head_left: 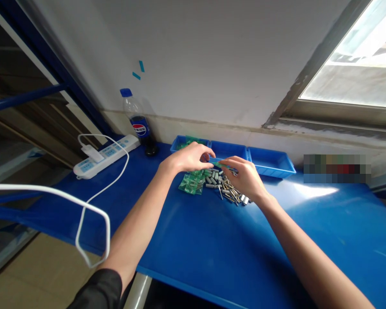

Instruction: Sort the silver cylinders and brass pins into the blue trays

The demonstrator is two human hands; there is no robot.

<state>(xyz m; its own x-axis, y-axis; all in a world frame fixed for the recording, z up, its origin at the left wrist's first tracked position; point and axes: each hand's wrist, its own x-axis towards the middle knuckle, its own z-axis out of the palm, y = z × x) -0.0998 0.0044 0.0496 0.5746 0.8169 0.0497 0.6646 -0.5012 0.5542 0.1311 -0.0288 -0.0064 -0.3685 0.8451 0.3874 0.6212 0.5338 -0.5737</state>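
Observation:
My left hand (pixel 189 157) hovers over a heap of small green parts (pixel 191 182), its fingers curled and pinched together. My right hand (pixel 244 176) rests on a pile of small grey metal cylinders and pins (pixel 223 189), its fingers bent. The fingertips of both hands meet above the piles around a small green piece (pixel 219 164) that is too small to make out well. Both piles lie on the blue table (pixel 231 240), right in front of three blue trays.
Three shallow blue trays (pixel 270 165) stand in a row against the wall; the left one holds green parts. A cola bottle (pixel 138 122) and a white power strip (pixel 106 155) with a white cable sit at the left. A window is at the upper right.

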